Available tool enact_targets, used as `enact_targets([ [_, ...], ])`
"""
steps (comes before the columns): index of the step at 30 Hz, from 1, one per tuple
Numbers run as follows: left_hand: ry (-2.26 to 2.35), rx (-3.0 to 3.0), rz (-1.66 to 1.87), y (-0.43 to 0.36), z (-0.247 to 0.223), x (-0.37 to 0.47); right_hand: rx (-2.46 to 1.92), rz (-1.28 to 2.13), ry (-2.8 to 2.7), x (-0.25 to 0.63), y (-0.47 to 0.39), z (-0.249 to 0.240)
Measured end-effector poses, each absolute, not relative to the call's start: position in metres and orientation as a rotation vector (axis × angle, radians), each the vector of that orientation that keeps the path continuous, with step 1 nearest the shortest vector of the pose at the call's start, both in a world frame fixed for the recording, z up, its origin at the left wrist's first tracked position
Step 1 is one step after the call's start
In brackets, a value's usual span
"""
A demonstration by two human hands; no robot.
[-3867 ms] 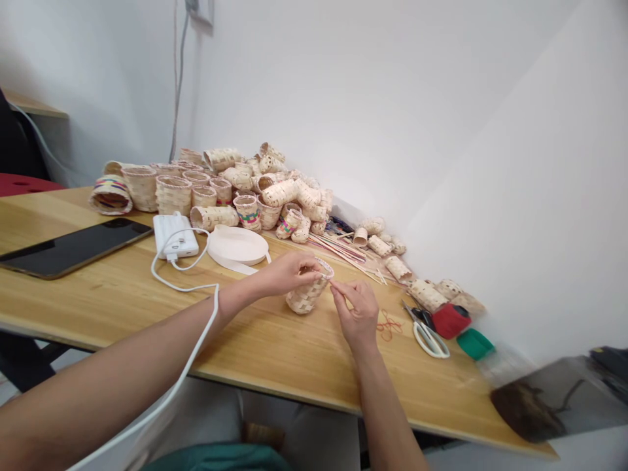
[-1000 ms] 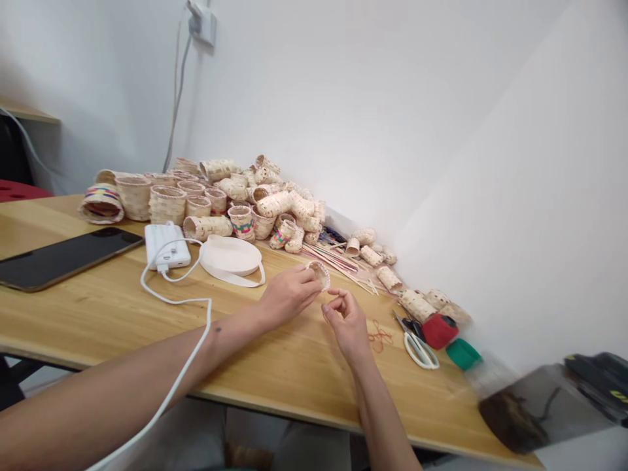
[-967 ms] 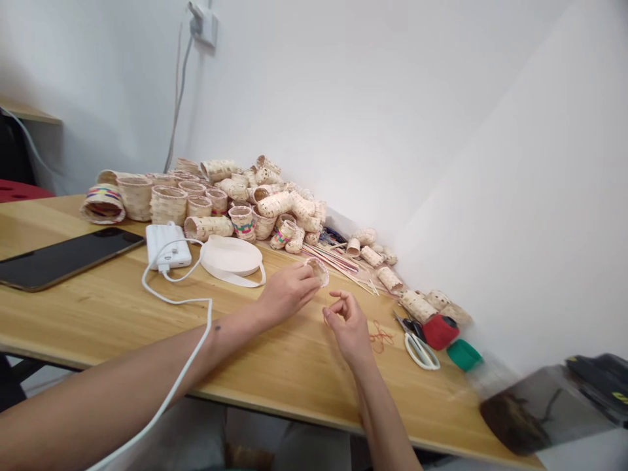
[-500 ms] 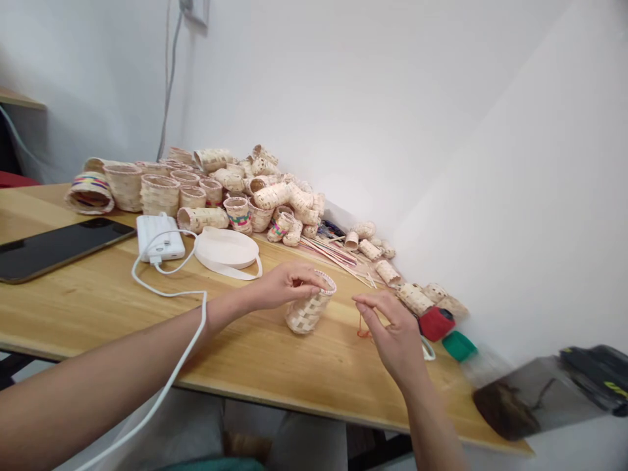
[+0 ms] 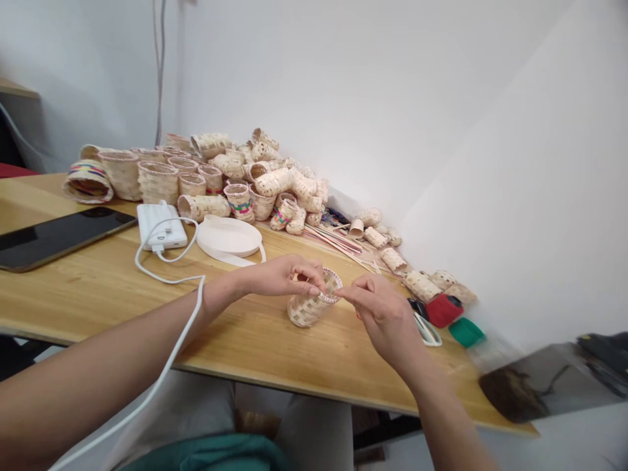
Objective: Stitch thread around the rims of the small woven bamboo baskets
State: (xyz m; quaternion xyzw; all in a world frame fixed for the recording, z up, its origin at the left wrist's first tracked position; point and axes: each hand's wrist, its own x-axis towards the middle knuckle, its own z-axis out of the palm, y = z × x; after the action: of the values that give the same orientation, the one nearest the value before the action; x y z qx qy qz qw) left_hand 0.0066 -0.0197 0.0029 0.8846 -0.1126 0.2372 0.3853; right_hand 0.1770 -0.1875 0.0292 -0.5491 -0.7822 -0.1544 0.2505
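A small woven basket (image 5: 307,310) stands tilted on the wooden table, its mouth toward the right, with red-and-white stitching round the rim. My left hand (image 5: 289,276) pinches the near left part of that rim between thumb and fingers. At the rim's right side is my right hand (image 5: 380,311), its index fingertip touching or nearly touching the edge. The other fingers of this hand are curled, and what they hold is too small to make out. A bit of red shows just below them.
Many woven baskets (image 5: 157,183) are heaped along the wall. A phone (image 5: 63,237), white power bank (image 5: 161,226) with cable, ribbon roll (image 5: 229,237), thin strips (image 5: 338,241), scissors handles (image 5: 428,330), red spool (image 5: 443,310), green lid (image 5: 466,332) and dark bottle (image 5: 544,383) lie around.
My right hand has moved left to the basket's rim, and the red thread below it now barely shows. My left hand still holds the rim. The view has shifted slightly.
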Motion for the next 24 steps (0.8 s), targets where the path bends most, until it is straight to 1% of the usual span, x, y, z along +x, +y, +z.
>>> enact_targets([
  [15,-0.29,2.215,0.57,-0.0216,0.0052,0.0052,-1.491,-0.388,-2.166,0.1766,-0.184,0.0352],
  [24,-0.308,2.211,0.562,-0.0213,0.0052,0.0049,-1.484,-0.273,-2.165,0.177,-0.1805,0.0338],
])
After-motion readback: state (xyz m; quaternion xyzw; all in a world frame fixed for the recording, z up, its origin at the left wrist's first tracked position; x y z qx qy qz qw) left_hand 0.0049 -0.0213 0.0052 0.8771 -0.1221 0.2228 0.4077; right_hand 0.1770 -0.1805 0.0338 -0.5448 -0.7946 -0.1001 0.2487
